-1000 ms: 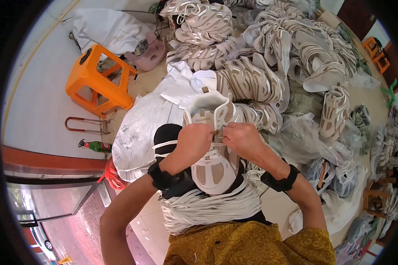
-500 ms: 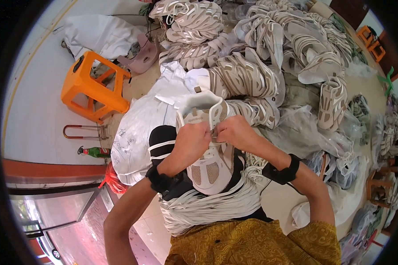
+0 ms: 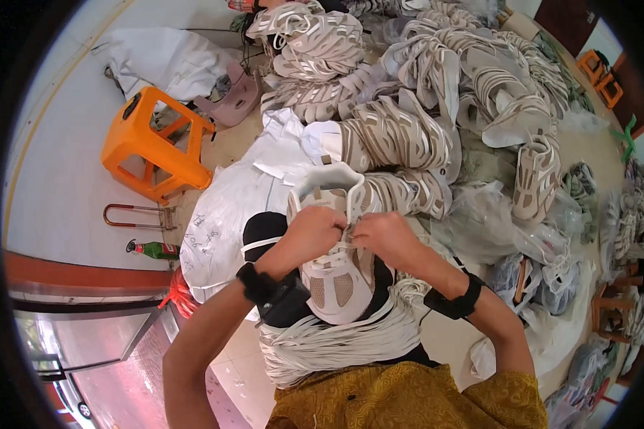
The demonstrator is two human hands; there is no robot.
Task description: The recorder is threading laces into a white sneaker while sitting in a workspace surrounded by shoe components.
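Observation:
A beige and white sneaker (image 3: 338,286) rests across my lap, toe toward me and its padded collar facing away. White shoelace (image 3: 330,259) crosses the lower part of its lacing area. My left hand (image 3: 313,232) is closed over the tongue, fingertips pinching the shoelace by the eyelets. Close to its right, my right hand (image 3: 385,236) also pinches the shoelace at the sneaker's right eyelet edge. The two sets of fingertips are slightly apart and hide most of the lace between them. A thick bundle of white laces (image 3: 340,350) lies over my lap, just below the toe.
Beyond the sneaker lie rows of nested beige shoe uppers (image 3: 393,136) and a white sack (image 3: 225,214). An orange stool (image 3: 154,146) and a green bottle (image 3: 156,249) stand at left. One more sneaker (image 3: 537,179) and clear plastic bags (image 3: 479,218) lie at right.
My hands have drawn slightly apart at the eyelets and turned a little. The sneaker's collar sits slightly lower in the view, with the whole scene shifted a little.

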